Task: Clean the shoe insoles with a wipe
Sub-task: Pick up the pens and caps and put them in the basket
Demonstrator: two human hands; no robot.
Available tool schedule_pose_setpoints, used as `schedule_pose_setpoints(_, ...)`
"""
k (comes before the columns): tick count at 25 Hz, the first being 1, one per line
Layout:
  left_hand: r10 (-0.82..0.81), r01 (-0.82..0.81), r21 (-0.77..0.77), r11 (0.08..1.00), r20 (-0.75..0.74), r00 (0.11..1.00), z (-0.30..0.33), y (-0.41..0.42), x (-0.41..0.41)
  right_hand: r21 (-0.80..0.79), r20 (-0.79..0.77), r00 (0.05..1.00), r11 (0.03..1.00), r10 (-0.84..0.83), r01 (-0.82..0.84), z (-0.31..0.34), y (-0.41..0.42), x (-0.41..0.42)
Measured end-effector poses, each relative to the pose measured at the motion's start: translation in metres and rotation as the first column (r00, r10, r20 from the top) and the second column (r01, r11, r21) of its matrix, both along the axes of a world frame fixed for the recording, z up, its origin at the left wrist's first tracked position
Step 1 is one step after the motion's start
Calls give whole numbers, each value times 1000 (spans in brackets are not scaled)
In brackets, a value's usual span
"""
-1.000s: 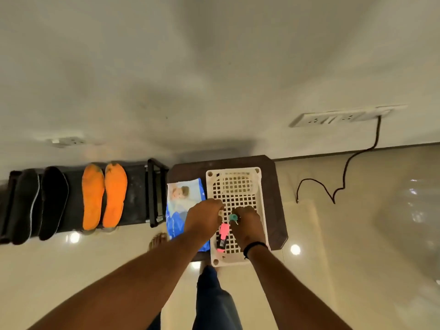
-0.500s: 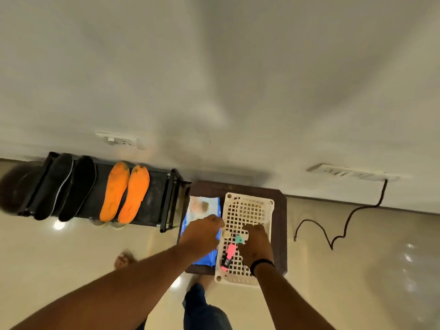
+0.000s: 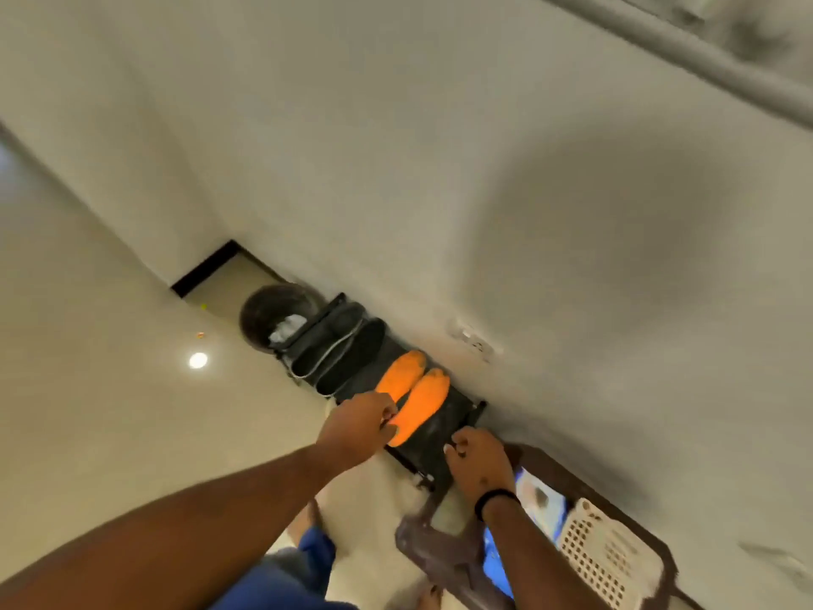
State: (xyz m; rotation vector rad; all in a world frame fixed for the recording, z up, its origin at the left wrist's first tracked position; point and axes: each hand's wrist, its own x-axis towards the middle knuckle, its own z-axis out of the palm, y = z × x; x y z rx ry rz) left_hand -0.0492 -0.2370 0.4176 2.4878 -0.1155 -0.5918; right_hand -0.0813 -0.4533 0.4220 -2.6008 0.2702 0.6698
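Left hand pinches the heel end of an orange insole at the black rack's front edge. Right hand hangs loosely curled, empty, over the rack's near corner.

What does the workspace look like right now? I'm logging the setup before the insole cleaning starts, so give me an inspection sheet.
Surface: black shoe rack against the wall; brown stool beside it.
Job's things: two orange insoles and dark insoles on the rack; blue wipes pack on the stool.
Clutter: white perforated basket on the stool; round dark bin past the rack.
Grips: left hand at the orange insoles' near end; right hand over the rack edge, fingers curled.
Cables: nothing seen.
Surroundings: wall socket, glossy floor.
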Motion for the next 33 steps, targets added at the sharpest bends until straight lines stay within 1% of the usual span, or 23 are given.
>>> schedule_pose_setpoints(2,90,-90,25,996,-11,996,7,65,12,75,25,997,994,76,-78,10,74,35)
schedule_pose_setpoints(5,264,-265,52,963,18,964,22,171,14,106,84,953,948,292,-300,28,191,81)
schedule_pose_setpoints(7,409,-411,47,910,52,911,31,231,3,125,87,904,896,418,-426,41,259,104)
schedule_pose_setpoints(9,534,-535,18,844,54,844,33,277,-10,139,94,858,847,505,-514,46,314,122)
schedule_pose_setpoints(12,681,-681,-23,732,19,732,26,326,-19,145,84,798,785,597,-603,42,386,145)
schedule_pose_setpoints(14,748,-747,-27,664,-2,664,18,350,-14,139,73,759,747,647,-651,28,427,163)
schedule_pose_setpoints(18,798,-796,55,603,-43,601,-12,396,23,141,16,726,718,687,-682,-12,502,210)
schedule_pose_setpoints(20,818,-818,53,572,-106,565,-40,429,56,143,3,717,709,697,-691,-37,544,244)
schedule_pose_setpoints(21,831,-834,55,549,-143,538,-56,446,74,130,-3,701,695,714,-707,-52,566,265)
schedule_pose_setpoints(24,849,-871,32,490,-245,468,-116,496,127,111,-40,693,693,719,-712,-115,629,318)
schedule_pose_setpoints(27,852,-880,1,475,-250,460,-199,539,185,114,-76,644,648,761,-753,-204,687,361)
schedule_pose_setpoints(30,848,-882,-2,471,-275,453,-329,584,246,76,-94,590,597,802,-799,-337,751,405)
schedule_pose_setpoints(31,840,-875,5,485,-280,464,-376,595,262,41,-98,579,584,810,-811,-385,766,419)
schedule_pose_setpoints(33,807,-835,30,549,-279,520,-465,615,291,-37,-119,553,553,824,-832,-475,789,448)
